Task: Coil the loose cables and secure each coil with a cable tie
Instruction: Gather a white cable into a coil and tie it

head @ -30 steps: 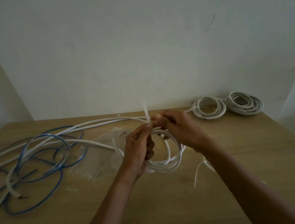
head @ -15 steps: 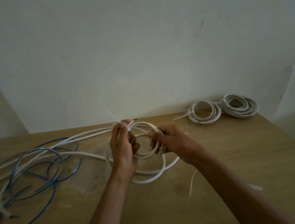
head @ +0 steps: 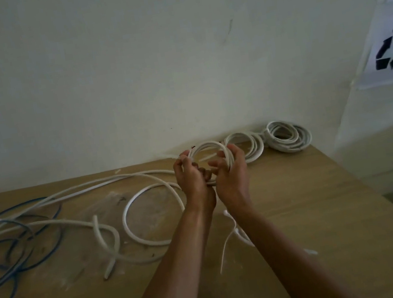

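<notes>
Now the white round cable coil [head: 209,144] stands upright, left hand [head: 192,175] pinching its left rim, right hand [head: 231,171] curled round its right

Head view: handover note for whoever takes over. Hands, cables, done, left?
Left hand and right hand both grip one round white cable coil above the wooden table; tie unclear.
Done: a flat white coil and a second white coil lie by the wall.
Left: loose white cable and blue cable at left; thin white cable ties lie beside the right forearm.
</notes>
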Motion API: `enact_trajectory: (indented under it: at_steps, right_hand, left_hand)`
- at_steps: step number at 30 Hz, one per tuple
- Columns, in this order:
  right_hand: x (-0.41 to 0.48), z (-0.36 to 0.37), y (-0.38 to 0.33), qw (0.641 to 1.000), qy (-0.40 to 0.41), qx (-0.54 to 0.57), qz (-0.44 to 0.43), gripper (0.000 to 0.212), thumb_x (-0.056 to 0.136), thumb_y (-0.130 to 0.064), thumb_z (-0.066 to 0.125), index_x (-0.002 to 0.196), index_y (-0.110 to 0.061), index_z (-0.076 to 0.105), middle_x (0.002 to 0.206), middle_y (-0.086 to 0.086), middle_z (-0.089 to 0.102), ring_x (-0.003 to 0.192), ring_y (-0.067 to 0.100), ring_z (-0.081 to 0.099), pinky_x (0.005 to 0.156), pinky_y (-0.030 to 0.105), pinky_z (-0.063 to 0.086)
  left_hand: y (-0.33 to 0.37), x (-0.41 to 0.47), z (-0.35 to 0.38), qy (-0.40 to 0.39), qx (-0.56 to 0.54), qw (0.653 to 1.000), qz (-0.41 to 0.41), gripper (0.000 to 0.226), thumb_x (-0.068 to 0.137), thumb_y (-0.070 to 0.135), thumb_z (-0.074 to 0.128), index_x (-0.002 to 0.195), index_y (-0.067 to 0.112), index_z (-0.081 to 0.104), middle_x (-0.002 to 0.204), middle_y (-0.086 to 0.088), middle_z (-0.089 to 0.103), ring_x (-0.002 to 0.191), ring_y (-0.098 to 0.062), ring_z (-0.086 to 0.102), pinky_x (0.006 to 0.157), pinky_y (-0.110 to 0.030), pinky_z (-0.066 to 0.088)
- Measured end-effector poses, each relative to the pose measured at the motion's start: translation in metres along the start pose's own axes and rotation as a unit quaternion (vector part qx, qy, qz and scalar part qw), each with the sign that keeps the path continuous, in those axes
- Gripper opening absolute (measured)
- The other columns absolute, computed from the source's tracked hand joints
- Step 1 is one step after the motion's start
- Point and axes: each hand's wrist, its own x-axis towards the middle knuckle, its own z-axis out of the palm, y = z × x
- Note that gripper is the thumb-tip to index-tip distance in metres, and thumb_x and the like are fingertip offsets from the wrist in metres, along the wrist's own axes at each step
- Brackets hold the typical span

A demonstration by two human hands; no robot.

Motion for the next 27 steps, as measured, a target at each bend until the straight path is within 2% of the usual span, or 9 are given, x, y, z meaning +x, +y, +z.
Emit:
enact_trajectory:
  at_steps: [3,5,10,13,16,19,21,24,27]
  right_hand:
    - [0.022,-0.035,0.024,0.973,-0.067,-0.217,-0.044,0.026,0.106,-0.024,0.044,0.131,-0.015,0.046,0.105,0.005,0.067,0.093,0.027,0.069,0.079,0.047,0.059]
    - [0.038,-0.061,0.032,0.940,-0.096,-0.326,-0.028,0.018,0.104,-0.028,0.049,0.117,-0.018,0.055,0.098,0.006,0.072,0.085,0.028,0.070,0.073,0.049,0.059]
    - [0.051,-0.076,0.036,0.975,-0.075,-0.187,0.094,0.021,0.093,-0.022,0.073,0.106,-0.013,0.061,0.087,0.008,0.072,0.060,0.018,0.069,0.052,0.029,0.056]
    - [0.063,-0.077,0.046,0.986,-0.009,-0.157,0.061,0.021,0.090,-0.009,0.074,0.108,-0.005,0.062,0.089,0.012,0.071,0.065,0.020,0.072,0.051,0.029,0.058]
    - [0.092,-0.085,0.042,0.978,0.030,-0.206,-0.002,0.018,0.090,-0.006,0.072,0.104,-0.009,0.062,0.089,0.008,0.070,0.058,0.016,0.070,0.046,0.030,0.058]
    - [0.124,-0.093,0.039,0.962,0.056,-0.262,-0.045,0.020,0.086,-0.009,0.076,0.095,-0.019,0.061,0.084,0.001,0.071,0.062,0.020,0.071,0.054,0.045,0.061]
    - [0.145,-0.096,0.041,0.952,0.068,-0.296,-0.049,0.015,0.084,-0.011,0.076,0.094,-0.017,0.066,0.086,0.004,0.074,0.075,0.027,0.072,0.068,0.050,0.060]
    - [0.164,-0.097,0.044,0.924,0.054,-0.376,-0.050,0.021,0.083,-0.007,0.071,0.104,-0.004,0.074,0.099,0.016,0.076,0.098,0.035,0.070,0.085,0.043,0.054]
    - [0.166,-0.095,0.052,0.913,0.045,-0.403,-0.042,0.026,0.084,-0.005,0.070,0.109,0.002,0.074,0.106,0.024,0.072,0.109,0.039,0.064,0.088,0.041,0.047]
  left_hand:
    - [-0.013,0.010,0.009,-0.005,-0.001,1.000,-0.019,0.019,0.109,0.021,0.042,0.101,0.018,0.059,0.063,0.001,0.035,0.044,-0.009,0.028,0.040,-0.024,0.027]
    - [-0.021,0.020,0.010,-0.021,0.017,0.999,-0.018,0.020,0.109,0.021,0.041,0.100,0.018,0.058,0.063,0.000,0.033,0.044,-0.010,0.027,0.042,-0.024,0.027]
    - [-0.039,0.035,0.014,-0.074,0.045,0.995,-0.046,0.019,0.110,0.024,0.039,0.109,0.019,0.058,0.061,0.002,0.036,0.047,-0.009,0.031,0.049,-0.026,0.031]
    - [-0.046,0.044,0.017,-0.090,0.109,0.989,-0.030,0.019,0.109,0.024,0.042,0.109,0.022,0.061,0.065,-0.002,0.048,0.050,-0.011,0.041,0.050,-0.026,0.035]
    - [-0.052,0.046,0.011,-0.136,0.270,0.953,-0.008,0.019,0.106,0.029,0.049,0.121,0.029,0.061,0.089,-0.009,0.067,0.072,-0.020,0.061,0.057,-0.028,0.044]
    - [-0.047,0.049,0.012,-0.201,0.340,0.918,-0.008,0.048,0.101,0.025,0.059,0.147,0.034,0.046,0.107,-0.005,0.070,0.094,-0.018,0.061,0.071,-0.031,0.045]
    - [-0.041,0.054,0.013,-0.277,0.492,0.822,0.077,0.056,0.096,0.030,0.063,0.149,0.024,0.046,0.131,-0.002,0.063,0.119,-0.016,0.058,0.088,-0.030,0.045]
    - [-0.038,0.051,0.003,-0.363,0.688,0.619,0.102,0.059,0.098,0.040,0.056,0.148,0.011,0.049,0.154,-0.013,0.046,0.143,-0.028,0.042,0.110,-0.033,0.035]
    - [-0.036,0.041,-0.009,-0.426,0.732,0.511,0.146,0.088,0.086,0.064,0.029,0.145,0.002,0.051,0.156,-0.016,0.044,0.150,-0.028,0.031,0.120,-0.028,0.016]
